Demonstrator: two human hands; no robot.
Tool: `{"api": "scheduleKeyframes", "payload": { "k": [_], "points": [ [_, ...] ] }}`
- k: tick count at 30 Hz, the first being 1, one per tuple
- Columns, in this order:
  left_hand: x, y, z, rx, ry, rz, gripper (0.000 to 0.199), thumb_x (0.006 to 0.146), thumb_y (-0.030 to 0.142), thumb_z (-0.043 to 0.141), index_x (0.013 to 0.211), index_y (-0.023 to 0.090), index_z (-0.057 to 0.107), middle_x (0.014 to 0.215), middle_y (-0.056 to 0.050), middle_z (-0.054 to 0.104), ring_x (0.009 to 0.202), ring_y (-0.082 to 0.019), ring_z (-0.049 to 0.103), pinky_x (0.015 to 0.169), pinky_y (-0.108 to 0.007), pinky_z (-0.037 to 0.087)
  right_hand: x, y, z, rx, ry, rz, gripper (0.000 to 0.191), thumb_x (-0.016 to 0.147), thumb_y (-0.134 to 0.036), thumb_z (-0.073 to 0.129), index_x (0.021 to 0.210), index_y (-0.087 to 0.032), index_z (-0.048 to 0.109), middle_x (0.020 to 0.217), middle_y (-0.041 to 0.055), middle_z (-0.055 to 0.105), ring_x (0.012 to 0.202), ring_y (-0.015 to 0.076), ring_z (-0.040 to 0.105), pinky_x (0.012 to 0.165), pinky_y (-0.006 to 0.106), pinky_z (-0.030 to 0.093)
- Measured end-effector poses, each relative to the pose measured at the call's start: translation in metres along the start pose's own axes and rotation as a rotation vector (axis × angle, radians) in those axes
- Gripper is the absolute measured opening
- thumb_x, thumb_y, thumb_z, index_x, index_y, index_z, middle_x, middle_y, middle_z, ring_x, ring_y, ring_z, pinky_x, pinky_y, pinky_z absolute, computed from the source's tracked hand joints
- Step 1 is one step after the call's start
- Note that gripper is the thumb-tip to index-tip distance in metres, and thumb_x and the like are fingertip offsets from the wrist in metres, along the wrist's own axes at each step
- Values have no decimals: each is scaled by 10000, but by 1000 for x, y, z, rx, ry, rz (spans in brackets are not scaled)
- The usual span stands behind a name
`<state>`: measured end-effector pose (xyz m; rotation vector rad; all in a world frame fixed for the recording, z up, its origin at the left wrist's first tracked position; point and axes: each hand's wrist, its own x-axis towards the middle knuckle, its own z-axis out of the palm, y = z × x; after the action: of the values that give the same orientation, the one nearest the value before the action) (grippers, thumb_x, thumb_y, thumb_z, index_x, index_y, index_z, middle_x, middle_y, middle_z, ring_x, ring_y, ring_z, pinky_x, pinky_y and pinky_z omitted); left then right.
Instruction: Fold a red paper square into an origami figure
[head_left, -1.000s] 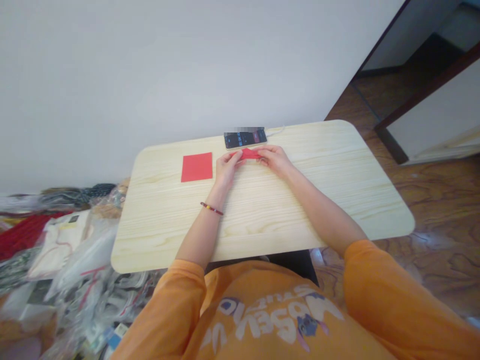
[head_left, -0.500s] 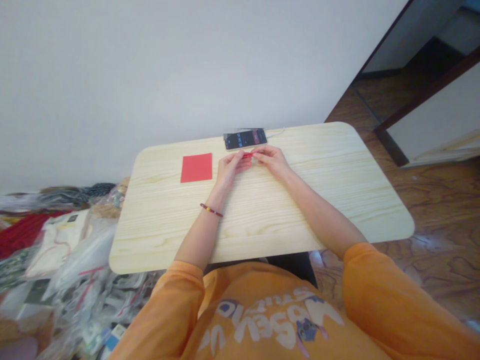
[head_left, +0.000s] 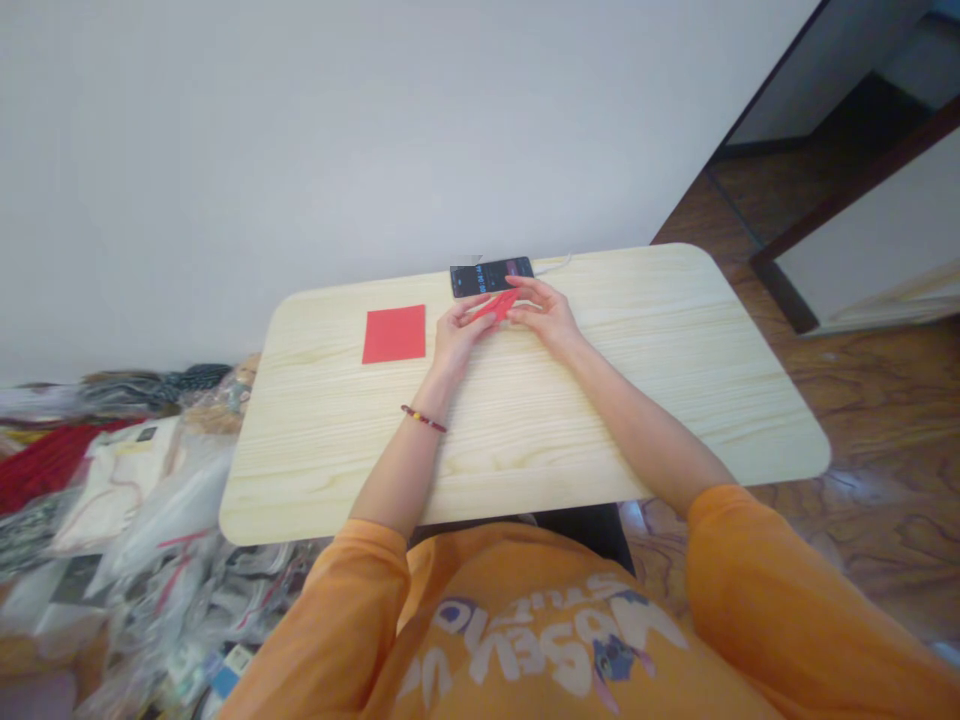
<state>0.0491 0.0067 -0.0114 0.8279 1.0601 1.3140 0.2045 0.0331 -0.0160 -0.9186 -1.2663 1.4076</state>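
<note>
Seen from my remote post: one pale wooden counter point(head_left: 525, 450) against a white wall point(head_left: 300, 150), above a wood floor point(head_left: 885, 420). Left hand point(head_left: 457, 335) and right hand point(head_left: 544, 315), half-closed, pinched one red folded paper point(head_left: 499, 303) just before one phone point(head_left: 491, 277), beside one red square point(head_left: 394, 334).

Plain white wall point(head_left: 337, 170), pale pine table point(head_left: 675, 400), glossy brown wood-patterned floor point(head_left: 885, 420), dark wooden door frame point(head_left: 855, 180)

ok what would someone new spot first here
The bright red folded paper held between the left hand and right hand catches the eye first, near the table's far edge. A flat red paper square lies to their left on the pale wooden table, with a phone just beyond the hands.
</note>
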Motion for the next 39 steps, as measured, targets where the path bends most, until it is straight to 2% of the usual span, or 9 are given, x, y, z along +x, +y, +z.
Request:
{"api": "scheduleKeyframes", "payload": {
  "k": [4,11,15,17,22,27,33,39],
  "points": [
    [1,-3,-1,-23,-19,23,367,549,240,840,880,152,708,945,-67,743,853,-184,696,872,-345,539,0,0,2,-2,-1,34,694,547,-299,798,1188,-255,534,815,-20,691,732,140,642,727,282,517],
    [2,-8,-1,112,-52,88,386,526,300,862,856,156,723,879,-59,744,809,-165,687,848,-317,525,4,5,4,3,87,54,513,511,-294,795,944,-228,528,675,-65,637,653,109,609,687,255,503],
    [4,-9,0,148,-11,84,340,581,397,821,792,152,713,770,-49,733,693,-142,665,700,-262,517,4,1,4,-42,96,48,495,508,-323,792,911,-226,521,675,-62,625,646,112,602,665,250,495],
    [5,-9,0,146,-4,65,341,570,394,823,779,151,706,706,-38,720,634,-135,647,649,-251,503,3,0,4,-64,92,35,489,518,-330,789,920,-225,531,689,-54,624,659,116,605,672,252,495],
    [3,-8,-1,136,-56,62,361,533,310,843,831,147,722,773,-52,737,702,-157,670,733,-278,510,1,-1,4,-68,115,-7,457,552,-314,779,942,-214,562,736,-27,637,718,125,625,746,263,504],
    [1,-5,1,180,-68,105,273,548,320,846,732,157,726,772,-41,729,730,-152,655,777,-280,498,0,-2,5,-90,135,-31,450,560,-326,786,946,-218,580,772,-10,657,767,146,645,799,301,515],
    [4,-6,-1,191,-55,86,282,588,370,826,745,154,735,703,-36,705,631,-136,618,671,-278,485,-3,-7,8,-156,142,-90,441,585,-355,790,956,-218,597,787,7,658,778,152,636,744,279,502],
    [2,-10,1,97,-46,83,338,550,346,838,807,151,740,807,-47,741,709,-150,662,733,-292,535,-6,-6,11,-215,153,-102,422,617,-333,761,991,-219,603,764,4,652,746,158,615,684,275,481]
  ]
}}
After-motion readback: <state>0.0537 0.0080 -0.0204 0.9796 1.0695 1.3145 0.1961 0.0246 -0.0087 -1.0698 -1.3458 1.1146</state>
